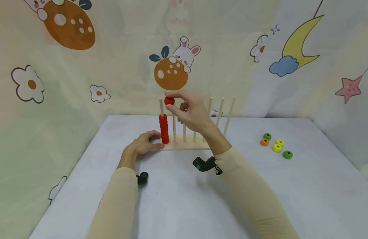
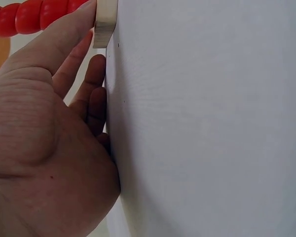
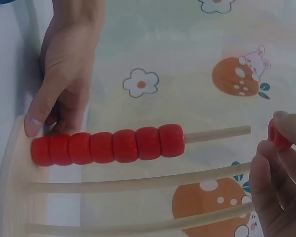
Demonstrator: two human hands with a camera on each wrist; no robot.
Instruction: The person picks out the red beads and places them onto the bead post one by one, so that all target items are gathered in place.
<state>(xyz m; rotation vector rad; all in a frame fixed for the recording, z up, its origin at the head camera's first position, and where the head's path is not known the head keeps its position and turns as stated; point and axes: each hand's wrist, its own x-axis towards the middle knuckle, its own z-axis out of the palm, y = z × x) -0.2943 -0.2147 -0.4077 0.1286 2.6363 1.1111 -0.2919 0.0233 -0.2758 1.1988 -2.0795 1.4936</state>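
A wooden bead rack (image 1: 188, 145) has a flat base and a row of upright pegs. Several red beads (image 3: 113, 147) are stacked on its leftmost peg, whose bare tip (image 3: 222, 133) sticks out above them. Thumb and index finger of my right hand (image 1: 193, 111) pinch a single red bead (image 1: 169, 101), its hole showing in the right wrist view. That bead is raised near the tops of the two leftmost pegs, off the peg. My left hand (image 1: 143, 142) holds the left end of the base, thumb on the wood and the other fingers behind.
Loose beads lie on the white table right of the rack: green beads (image 1: 287, 154), yellow beads (image 1: 277, 148) and an orange bead (image 1: 264, 142). A patterned cloth (image 1: 124, 66) hangs behind the table. Dark wrist cameras (image 1: 203, 164) sit on both wrists.
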